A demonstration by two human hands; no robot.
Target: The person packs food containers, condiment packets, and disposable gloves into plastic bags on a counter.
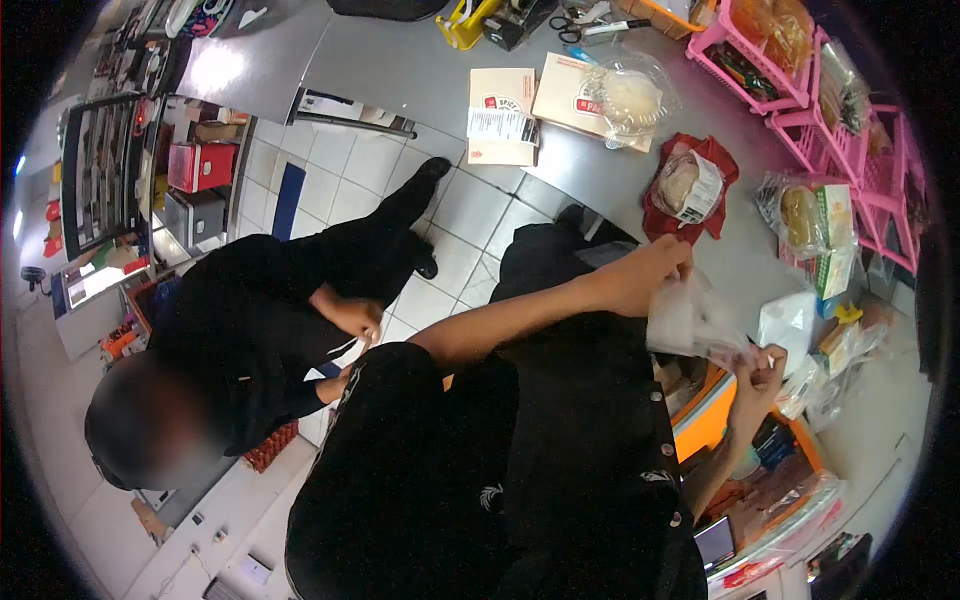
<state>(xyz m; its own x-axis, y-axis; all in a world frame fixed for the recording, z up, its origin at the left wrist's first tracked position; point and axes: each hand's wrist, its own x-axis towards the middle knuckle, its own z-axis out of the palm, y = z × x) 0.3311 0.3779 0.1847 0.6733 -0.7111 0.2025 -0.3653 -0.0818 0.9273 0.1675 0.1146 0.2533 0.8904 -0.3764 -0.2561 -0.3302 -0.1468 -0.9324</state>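
My left hand (640, 278) reaches over the grey table's edge (590, 205), its fingers closed on the top of a clear plastic bag (700, 320). The bag hangs crumpled between both hands. At its other end, my right hand (760, 375) pinches the plastic with bent fingers. Just beyond my left hand, a wrapped round item (688, 185) lies on a red bag (655, 205). Farther up are two printed cartons (503, 90) (565, 85), with a clear-wrapped pale item (630, 100) on one.
A co-worker (250, 320) in black stands close at the left, hands near my side. Pink baskets (790, 130) line the table's far right. Scissors (580, 25), a marker and a yellow tape dispenser (462, 25) lie at the top. An orange container (705, 415) stands below the bag.
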